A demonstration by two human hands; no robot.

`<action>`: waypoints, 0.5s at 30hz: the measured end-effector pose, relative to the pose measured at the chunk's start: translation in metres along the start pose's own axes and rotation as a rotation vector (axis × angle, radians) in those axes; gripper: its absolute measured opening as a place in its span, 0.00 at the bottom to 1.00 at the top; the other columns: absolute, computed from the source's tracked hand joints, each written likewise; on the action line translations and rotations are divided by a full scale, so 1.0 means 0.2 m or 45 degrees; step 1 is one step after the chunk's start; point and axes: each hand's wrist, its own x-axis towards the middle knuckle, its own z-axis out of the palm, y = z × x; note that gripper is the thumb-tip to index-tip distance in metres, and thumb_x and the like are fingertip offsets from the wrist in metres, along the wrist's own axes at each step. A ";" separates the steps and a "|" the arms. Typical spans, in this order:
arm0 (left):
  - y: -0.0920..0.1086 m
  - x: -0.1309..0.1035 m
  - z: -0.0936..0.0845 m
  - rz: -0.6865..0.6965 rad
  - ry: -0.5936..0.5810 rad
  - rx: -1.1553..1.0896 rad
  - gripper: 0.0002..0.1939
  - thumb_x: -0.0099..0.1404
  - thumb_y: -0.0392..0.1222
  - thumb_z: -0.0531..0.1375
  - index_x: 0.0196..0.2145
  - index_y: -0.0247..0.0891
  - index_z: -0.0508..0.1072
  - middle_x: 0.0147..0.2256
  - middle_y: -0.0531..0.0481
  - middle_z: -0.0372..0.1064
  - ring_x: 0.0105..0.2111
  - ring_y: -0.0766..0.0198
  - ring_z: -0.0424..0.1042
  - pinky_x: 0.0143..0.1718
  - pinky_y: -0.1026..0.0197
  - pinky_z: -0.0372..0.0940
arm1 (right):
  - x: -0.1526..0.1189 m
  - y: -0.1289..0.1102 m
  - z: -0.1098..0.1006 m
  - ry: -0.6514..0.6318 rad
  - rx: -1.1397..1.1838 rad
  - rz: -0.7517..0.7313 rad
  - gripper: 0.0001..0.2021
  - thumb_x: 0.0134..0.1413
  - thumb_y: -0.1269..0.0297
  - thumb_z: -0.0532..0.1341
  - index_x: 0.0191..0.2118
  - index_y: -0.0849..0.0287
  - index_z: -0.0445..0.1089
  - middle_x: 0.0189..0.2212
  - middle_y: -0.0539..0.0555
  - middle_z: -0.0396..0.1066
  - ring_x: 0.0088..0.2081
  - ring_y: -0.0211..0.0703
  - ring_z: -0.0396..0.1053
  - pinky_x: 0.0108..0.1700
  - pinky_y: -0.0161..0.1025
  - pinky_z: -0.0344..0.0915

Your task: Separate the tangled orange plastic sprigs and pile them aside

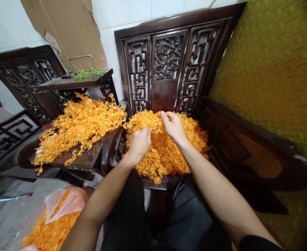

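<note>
A heap of orange frilly, curly strands [169,157] covers the seat of the dark carved wooden chair [164,93] in front of me. My left hand [140,143] is over the heap's left side, closed with fingers curled and thumb up, pinching an orange strand. To its right and a little higher, my right hand [173,126] is closed too, thumb and index finger pinched at the strands. Orange strands show in the gap between the two hands. Exactly what lies inside each pinch is partly hidden by the fingers.
Another pile of orange strands [87,116] lies on a wooden surface at left. A plastic bag [64,205] of orange pieces stands on the floor. Green stems [89,73] lie on a small dark table [72,83]. Cardboard [75,31] leans behind; a yellow-green textured surface [273,69] rises at right.
</note>
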 end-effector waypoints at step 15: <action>-0.08 0.07 0.02 -0.350 0.126 -0.674 0.20 0.72 0.50 0.52 0.28 0.37 0.73 0.21 0.53 0.65 0.24 0.66 0.63 0.29 0.63 0.54 | -0.01 0.04 0.02 0.018 0.346 0.195 0.38 0.60 0.31 0.51 0.56 0.61 0.71 0.24 0.49 0.66 0.25 0.40 0.66 0.27 0.38 0.66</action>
